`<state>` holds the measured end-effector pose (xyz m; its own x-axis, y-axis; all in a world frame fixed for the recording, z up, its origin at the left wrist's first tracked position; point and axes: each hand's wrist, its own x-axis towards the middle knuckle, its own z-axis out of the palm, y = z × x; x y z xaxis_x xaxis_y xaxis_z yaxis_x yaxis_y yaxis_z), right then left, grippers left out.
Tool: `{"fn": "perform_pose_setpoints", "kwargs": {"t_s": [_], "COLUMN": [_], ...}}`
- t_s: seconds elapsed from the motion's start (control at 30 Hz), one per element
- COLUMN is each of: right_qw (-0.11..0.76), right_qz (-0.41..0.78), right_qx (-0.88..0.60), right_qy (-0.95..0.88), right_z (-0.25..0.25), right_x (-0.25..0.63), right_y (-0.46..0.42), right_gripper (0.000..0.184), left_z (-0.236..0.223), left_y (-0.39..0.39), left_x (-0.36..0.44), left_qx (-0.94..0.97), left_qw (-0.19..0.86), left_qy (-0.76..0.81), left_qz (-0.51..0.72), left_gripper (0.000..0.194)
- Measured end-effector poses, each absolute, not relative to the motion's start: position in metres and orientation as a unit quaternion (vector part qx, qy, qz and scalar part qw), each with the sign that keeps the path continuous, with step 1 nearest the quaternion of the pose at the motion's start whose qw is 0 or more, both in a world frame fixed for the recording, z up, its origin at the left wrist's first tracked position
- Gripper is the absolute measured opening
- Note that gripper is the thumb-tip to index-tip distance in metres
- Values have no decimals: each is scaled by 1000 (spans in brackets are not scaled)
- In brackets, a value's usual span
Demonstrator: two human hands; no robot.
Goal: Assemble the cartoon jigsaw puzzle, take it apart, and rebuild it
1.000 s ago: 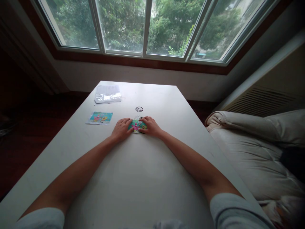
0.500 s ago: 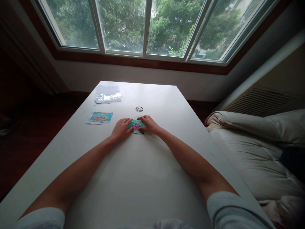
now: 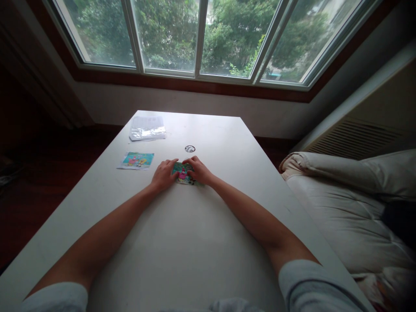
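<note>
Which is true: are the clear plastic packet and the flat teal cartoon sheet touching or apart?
Apart: the head view shows white tabletop between packet and sheet.

I count two bare hands, one left hand (image 3: pixel 165 174) and one right hand (image 3: pixel 199 170), on one white table (image 3: pixel 191 242). I see two colourful cartoon pictures: one small picture (image 3: pixel 182 173) between the hands and one flat sheet (image 3: pixel 138 160). I also make out one clear plastic packet (image 3: pixel 147 128), one round dark-rimmed spot (image 3: pixel 190 148) and four window panes (image 3: pixel 165 34).
</note>
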<state>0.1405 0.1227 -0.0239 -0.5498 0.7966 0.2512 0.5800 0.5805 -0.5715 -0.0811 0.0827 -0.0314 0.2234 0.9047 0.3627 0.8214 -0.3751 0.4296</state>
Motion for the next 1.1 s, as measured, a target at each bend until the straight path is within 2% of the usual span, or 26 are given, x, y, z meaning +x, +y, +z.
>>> {"fn": "perform_pose_setpoints", "kwargs": {"t_s": [0.3, 0.57, 0.83, 1.03, 1.1], "right_qw": [314, 391, 321, 205, 155], "right_qz": [260, 277, 203, 102, 99], "right_qx": [-404, -412, -434, -544, -568], "right_qy": [-819, -775, -817, -807, -802], "right_z": [-25, -25, -25, -8, -4], "right_x": [115, 121, 128, 140, 146], "right_y": [119, 124, 115, 106, 106], "right_gripper": [45, 30, 24, 17, 20], "left_z": [-36, -35, -33, -36, -37], "left_y": [95, 100, 98, 98, 98], "left_x": [-90, -94, -92, -94, -96], "left_qx": [665, 600, 589, 592, 591], "left_qw": [200, 222, 227, 225, 220], "left_qy": [572, 581, 572, 568, 569], "left_qz": [437, 504, 524, 526, 527], "left_gripper": [46, 40, 40, 40, 40]}}
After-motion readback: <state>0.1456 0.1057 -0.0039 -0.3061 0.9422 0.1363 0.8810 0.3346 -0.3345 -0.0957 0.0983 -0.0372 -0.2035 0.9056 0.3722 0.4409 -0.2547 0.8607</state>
